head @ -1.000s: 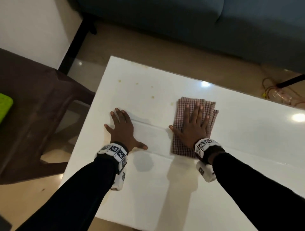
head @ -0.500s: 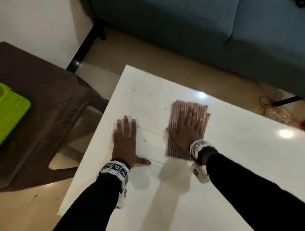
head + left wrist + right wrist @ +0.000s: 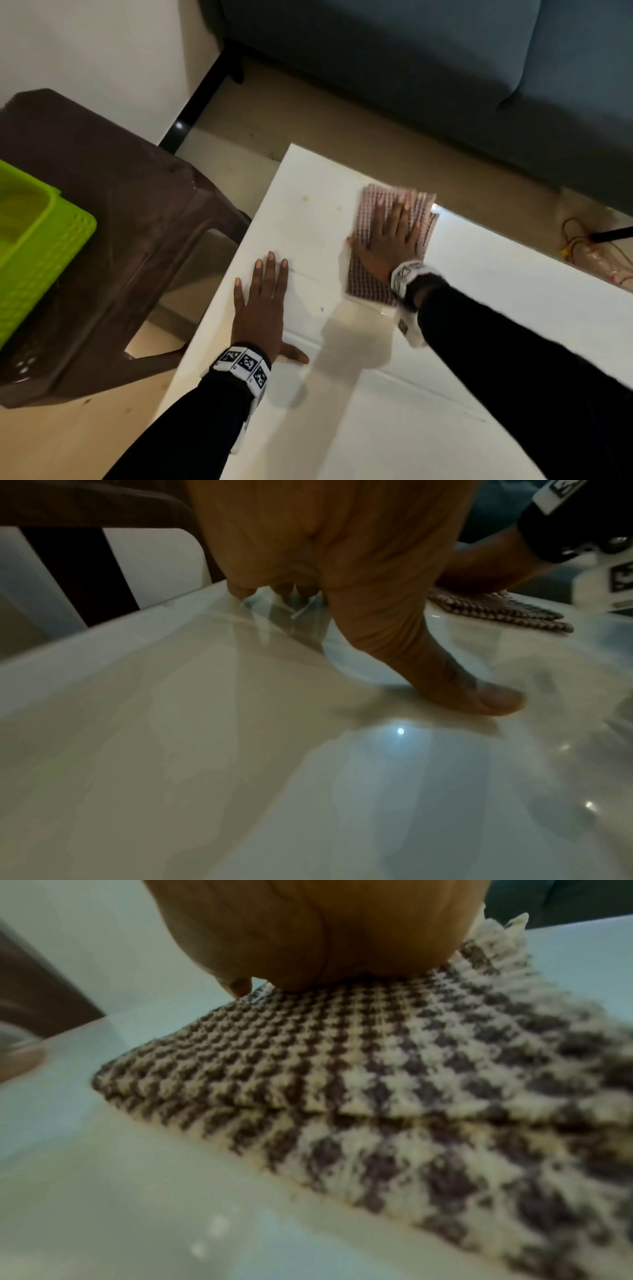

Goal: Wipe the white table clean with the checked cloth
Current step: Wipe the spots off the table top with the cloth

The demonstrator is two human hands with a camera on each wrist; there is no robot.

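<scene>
Head cam shows the right hand (image 3: 385, 240) spread flat, pressing the checked cloth (image 3: 370, 281) down for scrubbing — left hand (image 3: 262, 308), also splayed, probably braces on the white table (image 3: 513, 308).

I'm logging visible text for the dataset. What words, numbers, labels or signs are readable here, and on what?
None can be read.
Left wristband: black-and-white square marker patterns only, no letters or digits.
Right wristband: the same kind of markers, blurred.
Checked cloth, white table, green basket: no label visible.

Both arms wear long black sleeves (image 3: 513, 359), each wrist circled by a white band (image 3: 245, 365) bearing black-and-white square markers.
</scene>
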